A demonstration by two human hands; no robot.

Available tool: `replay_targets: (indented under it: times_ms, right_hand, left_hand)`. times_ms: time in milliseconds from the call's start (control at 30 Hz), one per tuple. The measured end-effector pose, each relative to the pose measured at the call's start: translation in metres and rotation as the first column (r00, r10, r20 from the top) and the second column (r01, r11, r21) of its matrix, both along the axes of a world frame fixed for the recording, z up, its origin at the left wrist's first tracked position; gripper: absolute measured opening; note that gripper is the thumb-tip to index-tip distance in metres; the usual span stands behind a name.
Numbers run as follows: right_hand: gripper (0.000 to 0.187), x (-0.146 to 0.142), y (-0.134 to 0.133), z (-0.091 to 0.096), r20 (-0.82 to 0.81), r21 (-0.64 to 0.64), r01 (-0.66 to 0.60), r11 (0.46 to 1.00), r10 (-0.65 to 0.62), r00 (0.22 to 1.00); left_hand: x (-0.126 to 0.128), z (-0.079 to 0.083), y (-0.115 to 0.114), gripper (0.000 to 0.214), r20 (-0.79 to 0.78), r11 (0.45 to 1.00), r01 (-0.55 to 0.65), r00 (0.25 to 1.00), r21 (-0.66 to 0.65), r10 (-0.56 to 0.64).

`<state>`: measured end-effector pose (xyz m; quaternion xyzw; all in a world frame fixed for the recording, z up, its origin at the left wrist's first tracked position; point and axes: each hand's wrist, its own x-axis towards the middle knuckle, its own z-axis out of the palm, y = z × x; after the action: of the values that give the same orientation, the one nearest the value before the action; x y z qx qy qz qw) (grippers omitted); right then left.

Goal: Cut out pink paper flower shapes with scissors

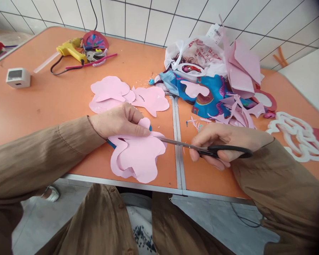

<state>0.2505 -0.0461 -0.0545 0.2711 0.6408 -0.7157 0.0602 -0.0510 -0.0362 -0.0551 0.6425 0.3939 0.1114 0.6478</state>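
My left hand [119,120] pinches a stack of pink petal-shaped foam sheets [138,156] over the near edge of the orange table [55,102]. A bit of blue shows under the sheets at the fingertips. My right hand [223,141] grips black-handled scissors [215,150], whose metal blades point left and meet the right edge of the pink stack. More cut pink petal shapes [114,92] lie flat on the table just beyond my left hand.
A yellow glue gun [70,50], keys and a pink stick lie at the far left, with a small white box [18,77] near them. A plastic bag [199,53], blue patterned fabric [210,94], pink scraps and a white foam offcut [297,136] crowd the right side.
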Motion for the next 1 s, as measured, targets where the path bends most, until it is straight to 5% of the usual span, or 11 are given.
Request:
replay_targets:
  times_ms: [300,667,1000]
  right_hand:
    - [0.057,-0.007,0.002,-0.006,-0.038,-0.032,-0.028,0.999,0.027,0.999]
    - [0.053,-0.021,-0.007,-0.005,0.106,0.025,0.016,1.000,-0.019,0.994]
    - [0.060,-0.018,-0.011,-0.014,0.016,-0.110,0.067,0.992,-0.066,0.998]
  left_hand:
    - [-0.002,-0.003,0.002,0.025,-0.014,0.991,0.131,0.991,0.037,-0.131]
    - [-0.004,-0.003,0.003,0.026,-0.020,0.994,0.102,0.995,-0.035,-0.103]
    - [-0.005,-0.002,0.003,0.031,-0.019,0.987,0.113,0.993,-0.116,-0.116]
